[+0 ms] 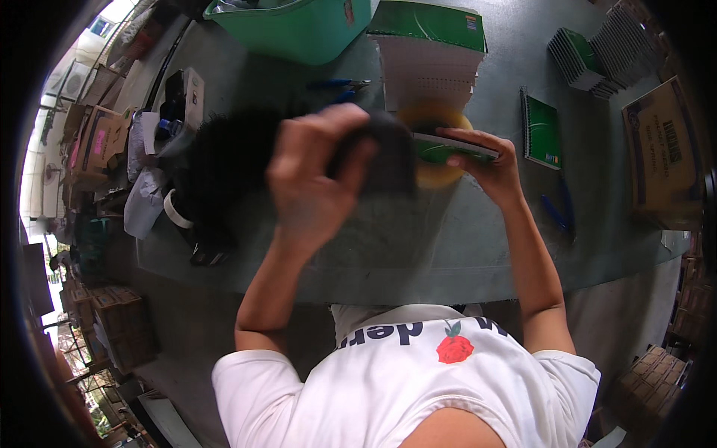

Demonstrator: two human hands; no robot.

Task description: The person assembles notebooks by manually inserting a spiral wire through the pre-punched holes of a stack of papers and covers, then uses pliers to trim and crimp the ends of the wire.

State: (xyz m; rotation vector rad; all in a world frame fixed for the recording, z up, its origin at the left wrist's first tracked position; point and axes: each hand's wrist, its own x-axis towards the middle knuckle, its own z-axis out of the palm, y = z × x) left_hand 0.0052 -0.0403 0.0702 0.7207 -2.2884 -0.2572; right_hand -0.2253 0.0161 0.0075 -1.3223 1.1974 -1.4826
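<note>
My left hand (pixel 310 168) is closed on a dark, curved object (pixel 392 153), too smeared by motion to name. Right beside that object, my right hand (pixel 489 160) grips a thin pad with a green cover (pixel 437 151), fingers above and thumb below. The pad is seen nearly edge-on, over a yellow ring like a roll of tape (pixel 441 179) lying on the table. Beyond both hands rises a tall stack of loose pages with green covers (pixel 429 56). A black, bristly heap (pixel 231 157) lies left of my left hand.
A green tub (pixel 299 30) and blue-handled pliers (pixel 340 86) are at the back. To the right are a spiral-bound green notebook (pixel 541 131), another pair of blue-handled pliers (pixel 559 209), stacked bound notebooks (pixel 579 56) and a cardboard box (pixel 665 153). A white device (pixel 193 101) stands at left.
</note>
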